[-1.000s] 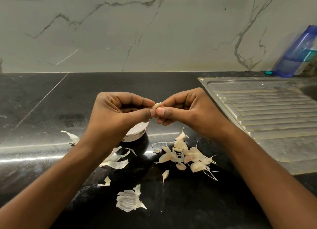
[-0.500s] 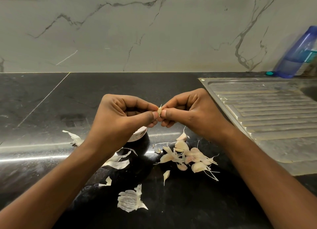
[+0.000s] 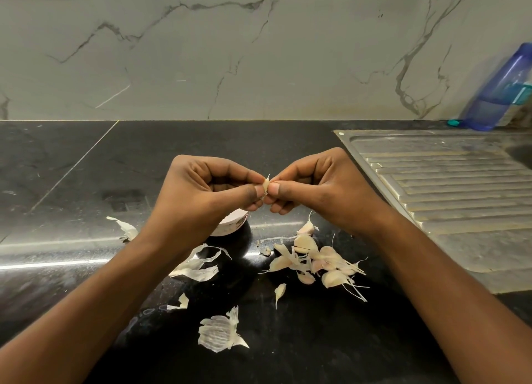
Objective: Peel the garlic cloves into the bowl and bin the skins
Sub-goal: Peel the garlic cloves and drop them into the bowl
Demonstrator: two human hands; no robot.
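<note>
A small pale garlic clove (image 3: 266,184) is pinched between the thumbs and fingers of my left hand (image 3: 207,193) and my right hand (image 3: 319,188), held above the black counter. Its pointed tip sticks up between the thumbs. A small white bowl (image 3: 230,225) sits under my left hand, mostly hidden by it. A heap of unpeeled garlic cloves (image 3: 316,261) lies on the counter below my right hand. Papery skins (image 3: 198,268) lie below my left wrist, with a large piece of skin (image 3: 220,332) nearer to me and another scrap (image 3: 125,228) at the left.
A steel sink drainboard (image 3: 449,199) fills the right side of the counter. A blue plastic bottle (image 3: 501,93) leans against the marble wall at the far right. The black counter (image 3: 86,165) stretches away to the left.
Both hands have shifted slightly down and right, still working the same clove. The clove's tip now points up between the thumbs.
</note>
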